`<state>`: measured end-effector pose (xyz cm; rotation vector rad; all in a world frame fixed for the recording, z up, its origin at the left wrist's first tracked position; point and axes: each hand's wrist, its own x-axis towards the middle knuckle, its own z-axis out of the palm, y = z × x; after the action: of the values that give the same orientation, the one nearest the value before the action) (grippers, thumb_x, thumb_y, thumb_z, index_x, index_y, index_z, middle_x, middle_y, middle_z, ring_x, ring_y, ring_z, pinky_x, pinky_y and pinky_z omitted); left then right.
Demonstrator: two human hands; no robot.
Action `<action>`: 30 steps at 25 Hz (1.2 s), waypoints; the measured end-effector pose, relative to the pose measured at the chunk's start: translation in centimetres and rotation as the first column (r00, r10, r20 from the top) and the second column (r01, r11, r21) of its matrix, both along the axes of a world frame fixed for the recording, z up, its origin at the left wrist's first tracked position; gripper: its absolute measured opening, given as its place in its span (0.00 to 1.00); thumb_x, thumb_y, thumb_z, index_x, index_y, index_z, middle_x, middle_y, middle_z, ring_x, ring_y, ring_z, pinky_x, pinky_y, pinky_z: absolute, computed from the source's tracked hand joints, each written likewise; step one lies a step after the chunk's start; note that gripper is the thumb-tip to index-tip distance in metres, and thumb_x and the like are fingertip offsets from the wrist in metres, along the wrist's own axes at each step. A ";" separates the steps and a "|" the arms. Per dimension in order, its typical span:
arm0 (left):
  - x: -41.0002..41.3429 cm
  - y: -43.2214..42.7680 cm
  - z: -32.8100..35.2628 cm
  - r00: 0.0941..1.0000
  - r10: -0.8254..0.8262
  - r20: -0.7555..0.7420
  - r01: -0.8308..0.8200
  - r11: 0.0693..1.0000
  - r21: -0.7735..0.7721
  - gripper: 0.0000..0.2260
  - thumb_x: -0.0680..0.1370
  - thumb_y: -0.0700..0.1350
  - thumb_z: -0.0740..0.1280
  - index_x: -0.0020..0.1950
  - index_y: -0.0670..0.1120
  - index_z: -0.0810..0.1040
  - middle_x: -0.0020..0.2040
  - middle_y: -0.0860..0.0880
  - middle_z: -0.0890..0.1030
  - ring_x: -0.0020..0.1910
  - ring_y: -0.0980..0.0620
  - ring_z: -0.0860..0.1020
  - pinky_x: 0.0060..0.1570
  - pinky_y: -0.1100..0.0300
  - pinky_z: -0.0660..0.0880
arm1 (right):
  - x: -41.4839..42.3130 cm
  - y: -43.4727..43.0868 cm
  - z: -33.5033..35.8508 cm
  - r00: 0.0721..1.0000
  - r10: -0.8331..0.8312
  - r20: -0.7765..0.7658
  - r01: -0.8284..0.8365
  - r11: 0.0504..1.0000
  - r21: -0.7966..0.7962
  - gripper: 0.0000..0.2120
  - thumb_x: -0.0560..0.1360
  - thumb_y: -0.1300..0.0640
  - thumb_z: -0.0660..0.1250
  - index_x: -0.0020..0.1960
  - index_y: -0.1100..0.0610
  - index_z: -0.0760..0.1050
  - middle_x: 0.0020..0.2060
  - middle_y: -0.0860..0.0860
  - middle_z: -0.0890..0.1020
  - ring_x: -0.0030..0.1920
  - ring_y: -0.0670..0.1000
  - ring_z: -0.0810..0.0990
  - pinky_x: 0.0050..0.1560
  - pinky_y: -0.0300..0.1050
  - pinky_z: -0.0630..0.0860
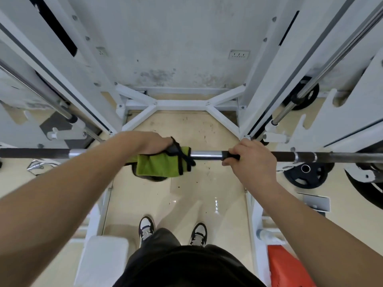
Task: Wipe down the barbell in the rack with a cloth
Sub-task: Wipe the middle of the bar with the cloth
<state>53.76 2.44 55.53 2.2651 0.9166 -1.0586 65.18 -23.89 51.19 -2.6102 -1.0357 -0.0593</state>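
Note:
The barbell runs level across the view in the white rack, shiny steel at its middle and dark toward both ends. A green cloth with black edging is draped over the bar just left of centre. My left hand presses on top of the cloth and grips it around the bar. My right hand is closed around the bare bar to the right of centre, on a dark grip section. A short stretch of shiny bar shows between the two hands.
White rack uprights stand on both sides, with a white base frame on the floor ahead. Black weight plates lie at the right. An orange object sits at the lower right, a white block at the lower left. My feet stand below the bar.

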 end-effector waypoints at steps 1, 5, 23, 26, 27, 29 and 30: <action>0.0 0.4 0.1 0.999 -0.033 -0.042 0.035 0.999 0.035 0.27 0.81 0.65 0.49 0.58 0.48 0.79 0.61 0.43 0.80 0.55 0.43 0.78 0.60 0.48 0.71 | 0.0 -0.1 -0.1 1.000 0.006 0.014 -0.006 1.000 0.011 0.09 0.66 0.46 0.80 0.40 0.50 0.85 0.35 0.45 0.77 0.38 0.50 0.74 0.33 0.46 0.72; 3.2 -9.0 -0.9 0.909 -0.316 0.271 0.279 0.946 0.167 0.20 0.82 0.59 0.53 0.65 0.49 0.74 0.59 0.42 0.80 0.54 0.41 0.77 0.53 0.50 0.72 | -0.1 -0.1 -0.2 1.000 -0.015 0.019 0.016 1.000 -0.023 0.04 0.63 0.59 0.78 0.35 0.54 0.83 0.33 0.47 0.76 0.37 0.54 0.76 0.29 0.44 0.70; -1.5 -11.4 -3.6 0.769 -0.468 0.434 0.128 0.780 0.613 0.27 0.70 0.38 0.70 0.66 0.49 0.64 0.55 0.46 0.76 0.49 0.40 0.78 0.46 0.50 0.68 | -0.5 0.8 1.4 0.991 -0.102 -0.089 0.089 0.986 -0.141 0.02 0.71 0.50 0.74 0.44 0.46 0.84 0.38 0.44 0.76 0.45 0.49 0.73 0.38 0.45 0.72; 0.9 -13.6 -3.6 0.690 -0.480 0.543 0.155 0.830 0.536 0.27 0.71 0.42 0.72 0.66 0.50 0.65 0.55 0.47 0.78 0.50 0.42 0.79 0.48 0.51 0.71 | -0.5 0.7 1.3 0.992 -0.108 -0.062 0.097 0.983 -0.158 0.07 0.71 0.56 0.69 0.45 0.47 0.84 0.38 0.46 0.77 0.46 0.50 0.74 0.38 0.46 0.76; 0.4 -12.7 -3.6 0.678 -0.465 0.570 0.155 0.848 0.507 0.26 0.72 0.44 0.71 0.69 0.52 0.67 0.55 0.48 0.78 0.51 0.43 0.79 0.46 0.52 0.71 | -0.4 0.8 1.5 0.991 -0.115 -0.065 0.105 0.985 -0.139 0.06 0.70 0.55 0.70 0.44 0.47 0.84 0.39 0.45 0.77 0.46 0.50 0.75 0.38 0.46 0.76; -1.8 -9.7 -3.8 0.650 -0.427 0.629 0.153 0.884 0.442 0.27 0.73 0.48 0.71 0.72 0.56 0.69 0.54 0.50 0.80 0.50 0.43 0.80 0.43 0.54 0.73 | -0.5 0.6 1.4 0.991 -0.110 -0.079 0.105 0.992 -0.069 0.05 0.67 0.51 0.76 0.43 0.48 0.85 0.38 0.45 0.78 0.45 0.50 0.76 0.38 0.46 0.75; -3.1 -7.9 -4.2 0.632 -0.416 0.654 0.116 0.885 0.451 0.28 0.73 0.50 0.71 0.72 0.58 0.70 0.53 0.51 0.80 0.49 0.43 0.80 0.42 0.54 0.74 | -0.7 0.4 1.2 0.993 -0.093 -0.076 0.089 0.995 -0.051 0.08 0.65 0.49 0.79 0.42 0.48 0.85 0.38 0.45 0.78 0.43 0.50 0.76 0.36 0.45 0.74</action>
<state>50.67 -5.50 51.34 2.8452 0.4302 0.0500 64.51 -23.50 52.36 -2.6781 -0.9016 0.0468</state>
